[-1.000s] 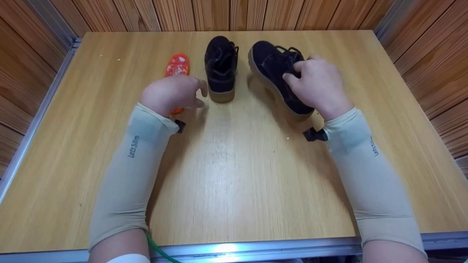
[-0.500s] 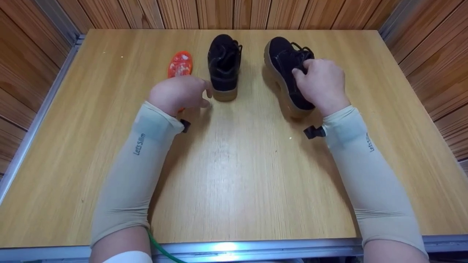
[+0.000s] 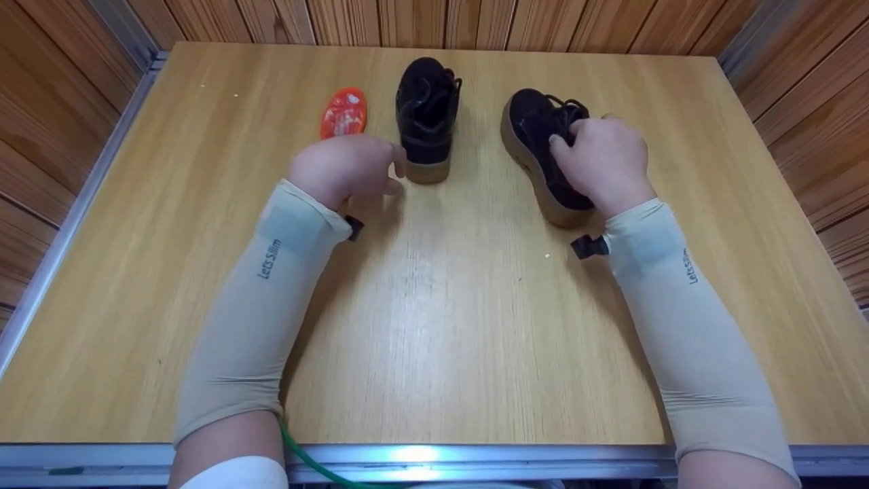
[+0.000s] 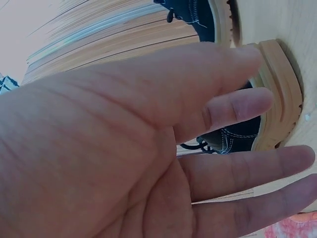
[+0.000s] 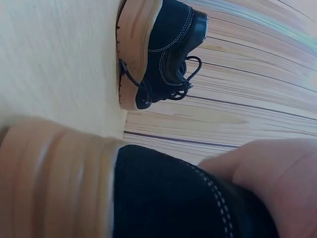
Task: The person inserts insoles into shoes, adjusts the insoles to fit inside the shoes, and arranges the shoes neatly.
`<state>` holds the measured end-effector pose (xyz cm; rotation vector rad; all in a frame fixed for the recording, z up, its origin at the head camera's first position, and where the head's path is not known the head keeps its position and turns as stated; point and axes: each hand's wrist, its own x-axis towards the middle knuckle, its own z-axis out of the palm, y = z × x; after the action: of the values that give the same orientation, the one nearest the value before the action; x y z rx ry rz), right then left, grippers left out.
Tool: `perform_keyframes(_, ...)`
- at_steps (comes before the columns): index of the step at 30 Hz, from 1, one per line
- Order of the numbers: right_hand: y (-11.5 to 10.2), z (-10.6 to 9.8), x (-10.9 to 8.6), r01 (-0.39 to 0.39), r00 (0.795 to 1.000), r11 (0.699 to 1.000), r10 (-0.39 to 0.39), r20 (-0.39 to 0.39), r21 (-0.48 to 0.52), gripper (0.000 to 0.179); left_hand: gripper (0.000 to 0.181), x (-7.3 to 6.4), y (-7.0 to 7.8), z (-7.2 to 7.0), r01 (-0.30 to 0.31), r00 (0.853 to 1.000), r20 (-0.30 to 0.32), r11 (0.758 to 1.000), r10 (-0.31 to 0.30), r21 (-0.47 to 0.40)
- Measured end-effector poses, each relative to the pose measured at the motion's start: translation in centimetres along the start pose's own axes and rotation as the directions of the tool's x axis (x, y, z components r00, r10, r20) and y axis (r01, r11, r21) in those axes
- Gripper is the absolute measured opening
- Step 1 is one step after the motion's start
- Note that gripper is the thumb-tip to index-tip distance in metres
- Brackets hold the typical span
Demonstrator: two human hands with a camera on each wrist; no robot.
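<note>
Black shoes [image 3: 426,125] [image 3: 540,151] (white stitching [image 5: 216,193]), tan soles [image 5: 64,178].

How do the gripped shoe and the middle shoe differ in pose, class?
The right hand holds the gripped shoe; nothing grips the middle shoe. The gripped shoe slants, toe angled leftward; the middle shoe points almost straight at the wooden wall. Both are dark, laced and tan-soled.

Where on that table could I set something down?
On the table, the widest bare patch lies between the left sleeve and right sleeve. There's also room left of the orange thing, right of the right hand, and between left shoe and right shoe. It's crowded where the left hand, orange thing and left shoe bunch together.
</note>
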<state>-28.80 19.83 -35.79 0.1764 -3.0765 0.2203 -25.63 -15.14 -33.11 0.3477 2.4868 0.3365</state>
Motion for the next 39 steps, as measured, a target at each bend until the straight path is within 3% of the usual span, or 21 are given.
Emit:
perform_keyframes(4,-0.8,-0.9,-0.9,0.048,0.998,0.999,-0.048,0.033,-0.001,0.056,0.046,0.0,-0.1,0.1,0.002,1.0,0.029,1.0,-0.001,-0.01)
perform_keyframes(8,-2.0,-2.3,-2.2,0.174,0.977,0.984,-0.176,0.118,0.031,0.053,0.048,0.0,-0.7,0.4,0.004,1.0,0.009,1.0,-0.004,-0.02)
perform_keyframes(10,-2.5,-2.8,-2.7,0.231,0.947,0.972,-0.234,0.219,0.037,0.059,0.048,0.0,-1.0,0.5,0.005,1.0,0.003,1.0,-0.005,-0.024)
perform_keyframes(13,-3.0,-2.7,-3.1,0.298,0.88,0.954,-0.288,0.377,0.034,0.07,0.049,0.0,-1.3,0.5,-0.004,1.0,0.005,1.0,0.004,-0.013)
perform_keyframes(14,-3.0,-2.5,-3.0,0.319,0.858,0.947,-0.301,0.416,0.029,0.072,0.049,0.1,-1.3,0.6,-0.005,1.0,0.01,1.0,0.005,-0.015)
perform_keyframes(16,-3.1,-1.9,-3.0,0.348,0.833,0.937,-0.323,0.448,0.028,0.066,0.05,0.1,-1.4,0.7,-0.002,1.0,0.016,1.0,0.002,-0.018)
perform_keyframes(18,-3.1,-1.4,-2.9,0.366,0.837,0.93,-0.344,0.426,0.032,0.054,0.049,0.1,-1.4,0.7,0.003,1.0,0.014,1.0,-0.003,-0.024)
perform_keyframes(21,-3.4,-0.8,-2.9,0.363,0.872,0.931,-0.356,0.337,0.044,0.041,0.048,0.1,-1.3,0.7,0.024,1.0,0.011,0.999,-0.023,-0.044)
perform_keyframes(26,-4.1,0.4,-2.7,0.344,0.916,0.938,-0.347,0.2,0.051,0.038,0.048,0.1,-1.0,0.7,0.032,0.999,0.023,0.999,-0.031,-0.029)
perform_keyframes(31,-4.0,2.1,-2.2,0.304,0.945,0.952,-0.306,0.114,0.028,0.031,0.05,0.0,-0.7,1.0,0.028,0.999,0.027,1.0,-0.028,-0.013)
perform_keyframes(36,-3.6,2.0,-1.9,0.336,0.939,0.942,-0.333,0.083,-0.023,0.022,0.049,-0.1,-0.1,0.3,0.016,1.0,0.019,1.0,-0.015,-0.004)
perform_keyframes(39,-3.3,2.0,-1.9,0.394,0.919,0.914,-0.391,0.051,-0.093,0.016,0.049,0.0,0.2,0.0,-0.002,1.0,0.018,1.0,0.002,0.005)
